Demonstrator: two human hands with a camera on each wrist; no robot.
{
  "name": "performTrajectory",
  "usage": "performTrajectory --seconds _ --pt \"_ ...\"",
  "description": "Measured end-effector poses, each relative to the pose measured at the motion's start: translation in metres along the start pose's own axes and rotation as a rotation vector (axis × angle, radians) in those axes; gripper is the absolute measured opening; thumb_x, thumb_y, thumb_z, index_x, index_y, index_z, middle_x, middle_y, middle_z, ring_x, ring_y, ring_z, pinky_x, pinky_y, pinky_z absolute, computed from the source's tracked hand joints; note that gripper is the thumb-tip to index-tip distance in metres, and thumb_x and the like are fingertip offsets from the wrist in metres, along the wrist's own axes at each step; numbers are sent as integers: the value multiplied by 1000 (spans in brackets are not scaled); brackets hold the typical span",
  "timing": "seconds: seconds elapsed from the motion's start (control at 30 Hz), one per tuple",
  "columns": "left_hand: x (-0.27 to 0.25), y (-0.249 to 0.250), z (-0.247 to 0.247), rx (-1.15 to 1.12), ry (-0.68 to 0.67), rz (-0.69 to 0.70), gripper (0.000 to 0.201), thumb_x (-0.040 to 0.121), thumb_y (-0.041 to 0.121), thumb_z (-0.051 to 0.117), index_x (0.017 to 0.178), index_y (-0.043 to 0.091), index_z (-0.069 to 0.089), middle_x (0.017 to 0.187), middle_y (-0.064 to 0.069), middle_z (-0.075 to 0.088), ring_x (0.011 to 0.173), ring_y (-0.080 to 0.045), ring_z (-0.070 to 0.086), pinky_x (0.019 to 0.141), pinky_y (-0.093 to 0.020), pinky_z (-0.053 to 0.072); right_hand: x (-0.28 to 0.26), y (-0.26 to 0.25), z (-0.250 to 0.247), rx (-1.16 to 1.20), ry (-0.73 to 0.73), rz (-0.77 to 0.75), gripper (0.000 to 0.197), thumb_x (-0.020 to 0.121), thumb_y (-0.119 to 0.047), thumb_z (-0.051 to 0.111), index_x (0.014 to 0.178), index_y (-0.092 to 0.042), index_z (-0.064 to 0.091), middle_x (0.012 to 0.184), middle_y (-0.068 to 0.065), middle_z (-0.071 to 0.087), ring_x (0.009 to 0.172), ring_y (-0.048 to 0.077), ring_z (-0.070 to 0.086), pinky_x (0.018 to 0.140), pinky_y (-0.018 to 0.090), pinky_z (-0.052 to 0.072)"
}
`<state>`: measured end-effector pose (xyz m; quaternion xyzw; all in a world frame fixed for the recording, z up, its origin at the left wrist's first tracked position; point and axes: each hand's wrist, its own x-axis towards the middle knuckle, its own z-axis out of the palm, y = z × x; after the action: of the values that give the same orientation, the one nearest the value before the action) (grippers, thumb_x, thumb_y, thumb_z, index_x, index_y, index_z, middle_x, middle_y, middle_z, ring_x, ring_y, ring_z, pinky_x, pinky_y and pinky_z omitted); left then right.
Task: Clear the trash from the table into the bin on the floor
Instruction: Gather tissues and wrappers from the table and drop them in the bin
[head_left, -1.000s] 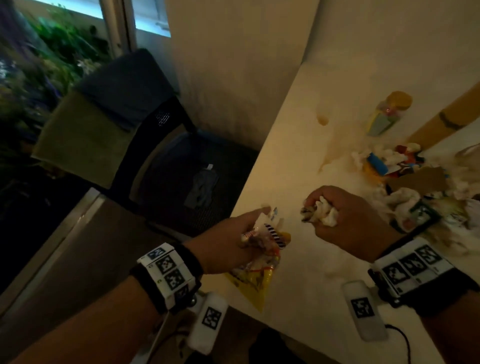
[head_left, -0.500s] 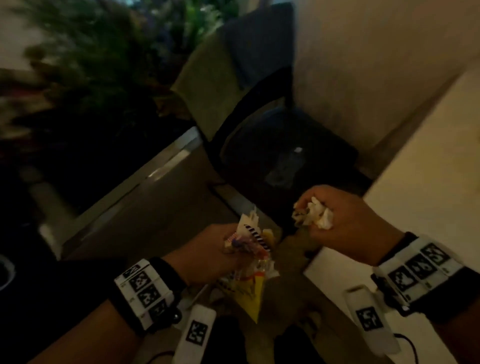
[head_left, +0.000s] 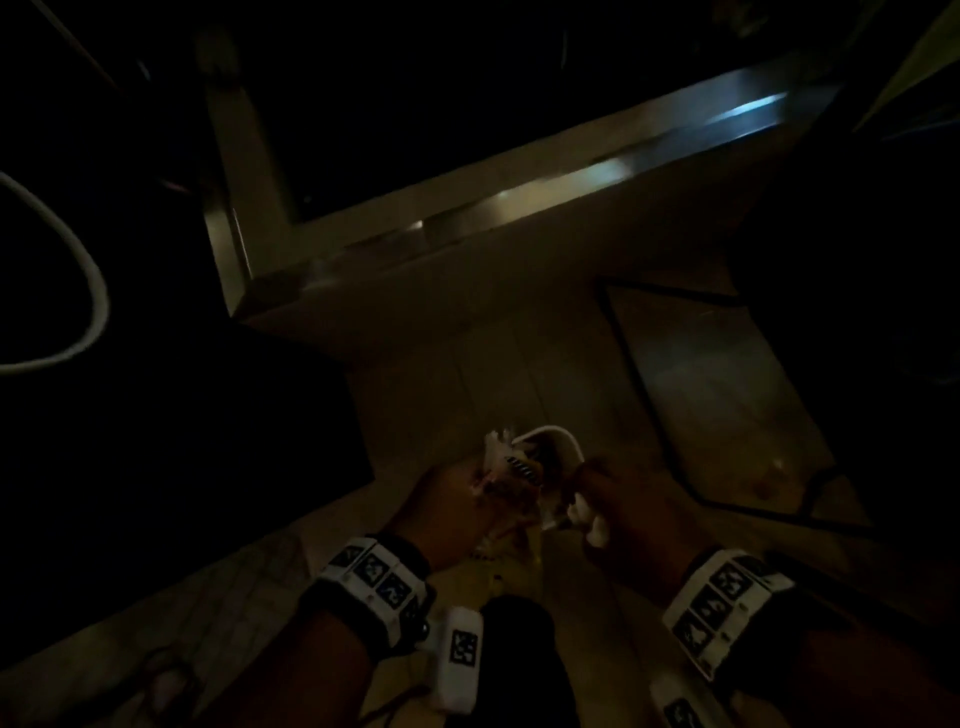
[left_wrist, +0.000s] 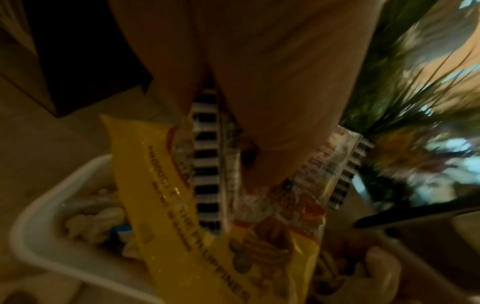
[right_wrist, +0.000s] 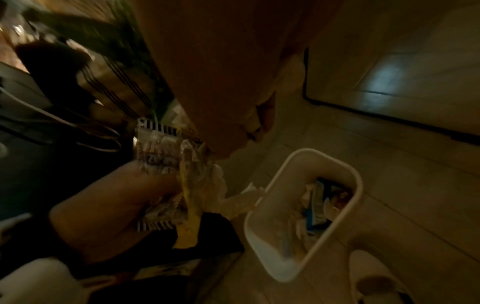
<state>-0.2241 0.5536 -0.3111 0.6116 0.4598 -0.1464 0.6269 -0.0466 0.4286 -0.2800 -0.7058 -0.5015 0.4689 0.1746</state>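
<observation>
head view, dim: the left hand (head_left: 441, 512) clutches a bunch of crinkled plastic wrappers (left_wrist: 182, 216), one yellow, others clear with black-striped edges, held above the white rounded-rectangle plastic bin (right_wrist: 335, 164) on the tiled floor (right_wrist: 389, 205). the right hand (head_left: 631, 512) is clenched around crumpled white tissue (head_left: 584, 514) beside it. trash lies inside the bin.

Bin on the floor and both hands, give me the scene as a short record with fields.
bin: white bin on the tiled floor, wrappers and tissue already inside
left hand: left hand grips a bunch of wrappers, one yellow, above the bin
right hand: right hand grips crumpled white tissue beside the bin rim
released yet: no, both loads are in hand
lighting: dim, blurred
</observation>
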Motion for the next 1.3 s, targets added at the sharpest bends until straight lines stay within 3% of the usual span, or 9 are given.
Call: performTrajectory --seconds 0.13,0.27,0.53,0.67,0.8,0.9,0.97,1.1,1.3 --pt "66 -56 14 65 -35 19 6 95 30 59 97 31 64 93 18 61 81 8 55 70 -3 44 52 64 42 -125 -104 -17 33 77 -15 59 108 -28 59 94 -20 44 81 -11 45 64 4 38" --pt "121 -119 30 294 -111 2 37 92 45 54 120 21 58 121 1 62 111 -15 58 98 -34 49 93 119 75 -248 -173 40 37 78 -12 60 114 -21 59 116 -1 53 98 16 56 73 25 48" --pt "165 -155 52 689 -173 39 70 89 37 57 149 29 21 148 -3 34 130 -25 41 108 -41 38 130 180 129 -342 -212 1 54 88 -53 49 135 -26 41 133 9 55 125 27 51 104 49 42" --pt "173 -157 61 738 -194 -91 65 93 38 52 149 27 21 143 -12 41 124 -29 46 105 -42 39 131 171 131 -211 -250 107 73 79 -80 18 139 -42 2 148 -2 28 139 12 14 120 35 7" --pt "167 -142 60 761 -174 -52 69 94 47 49 152 32 14 145 -9 37 129 -29 42 108 -40 35 123 176 134 -224 -322 214 72 88 -44 59 148 -25 25 157 6 16 144 27 19 115 35 20" --pt "152 -142 60 705 -98 -31 71 89 64 43 150 42 13 151 -5 28 134 -29 34 110 -44 34 105 170 126 -76 -320 255 86 80 -72 47 147 -23 23 154 2 27 141 21 27 115 25 16" --pt "131 -138 53 796 -87 40 66 86 73 19 146 47 21 152 1 27 136 -31 33 107 -47 36 89 156 111 -100 -329 337 56 97 -40 46 147 -22 28 154 2 29 140 16 29 111 15 15" --pt "68 -103 30 823 45 113 51 85 47 59 132 34 44 138 3 39 118 -26 57 88 -37 55 49 115 82 -73 -395 431 54 101 -20 39 148 -8 16 158 6 15 145 12 19 112 16 9" --pt "-30 -44 9 540 -131 -165 45 101 33 43 144 20 39 144 -4 45 128 -19 45 105 -23 34 -23 15 15 -89 -375 391 51 101 -25 41 148 -16 25 152 5 31 137 18 34 108 22 25"
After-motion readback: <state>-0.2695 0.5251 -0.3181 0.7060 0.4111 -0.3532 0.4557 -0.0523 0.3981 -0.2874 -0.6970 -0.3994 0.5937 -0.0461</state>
